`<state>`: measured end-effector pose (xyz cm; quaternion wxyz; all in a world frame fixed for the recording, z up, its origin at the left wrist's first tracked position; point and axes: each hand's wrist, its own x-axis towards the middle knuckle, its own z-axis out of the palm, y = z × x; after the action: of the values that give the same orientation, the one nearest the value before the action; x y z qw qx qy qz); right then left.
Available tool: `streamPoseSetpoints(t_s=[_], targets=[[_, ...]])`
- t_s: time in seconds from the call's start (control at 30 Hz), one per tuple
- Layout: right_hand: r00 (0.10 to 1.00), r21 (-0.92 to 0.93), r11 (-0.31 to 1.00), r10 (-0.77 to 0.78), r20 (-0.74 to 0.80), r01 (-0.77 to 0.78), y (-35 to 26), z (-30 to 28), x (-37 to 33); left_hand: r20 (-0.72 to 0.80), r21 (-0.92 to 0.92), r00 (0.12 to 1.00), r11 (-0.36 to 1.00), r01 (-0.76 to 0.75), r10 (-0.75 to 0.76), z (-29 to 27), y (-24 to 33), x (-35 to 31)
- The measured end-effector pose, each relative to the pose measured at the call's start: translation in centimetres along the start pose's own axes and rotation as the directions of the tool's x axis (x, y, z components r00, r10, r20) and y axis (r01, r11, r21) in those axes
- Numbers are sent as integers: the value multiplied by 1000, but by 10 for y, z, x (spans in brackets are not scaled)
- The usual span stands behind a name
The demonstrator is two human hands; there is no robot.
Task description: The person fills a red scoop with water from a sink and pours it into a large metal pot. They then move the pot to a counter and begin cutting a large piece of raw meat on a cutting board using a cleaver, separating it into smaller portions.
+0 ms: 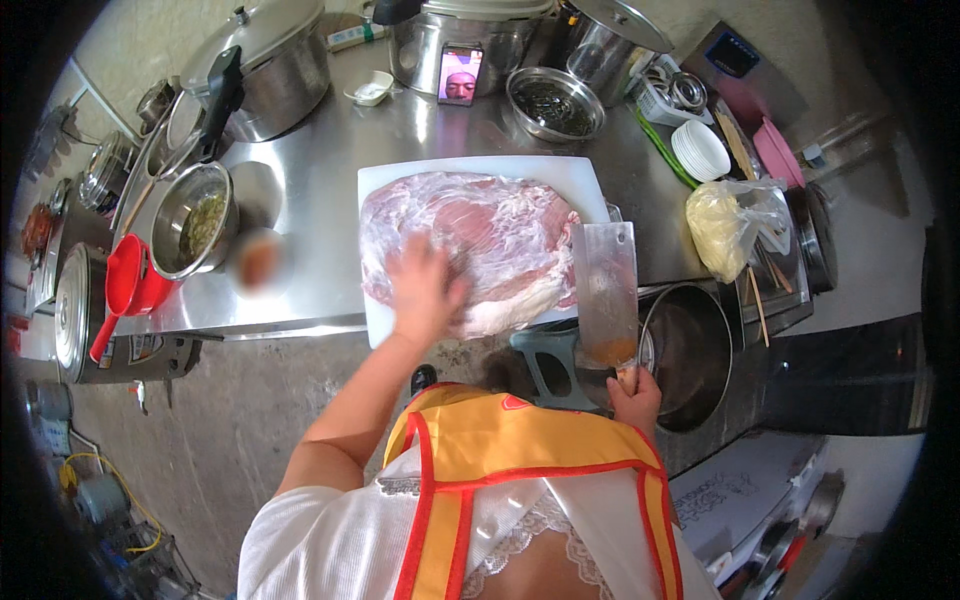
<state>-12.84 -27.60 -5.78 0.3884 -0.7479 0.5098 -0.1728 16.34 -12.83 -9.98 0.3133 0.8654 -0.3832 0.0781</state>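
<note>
A large slab of raw pinkish meat (500,225) with white fat and membrane lies spread over a white cutting board (585,185). My left hand (425,290) rests on the near left part of the meat, its fingers spread and slightly blurred. At the board's right edge, my right hand (636,400) grips the handle of a cleaver (606,290). The broad blade points away from me, its tip beside the meat's right end. Some brownish residue shows on the blade near the handle.
Behind the board stand a phone (460,75), a metal bowl (555,104) and large pots. Left are a steel bowl (196,222) with green pieces and a red ladle (127,275). Right are white dishes (700,150) and a yellowish bag (720,225). Below the table's edge sit a grey stool (548,365) and a deep pot (690,350).
</note>
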Motion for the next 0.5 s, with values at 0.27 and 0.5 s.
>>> streamPoseSetpoints(t_s=[0.27, 0.5], targets=[[975, 440, 872, 168, 143, -214, -4, -2, -17, 250, -635, 675, 409, 656, -695, -9, -78, -5], [921, 734, 558, 197, 336, -387, -7, 8, -7, 34, -254, 959, 925, 282, -283, -26, -29, -18]])
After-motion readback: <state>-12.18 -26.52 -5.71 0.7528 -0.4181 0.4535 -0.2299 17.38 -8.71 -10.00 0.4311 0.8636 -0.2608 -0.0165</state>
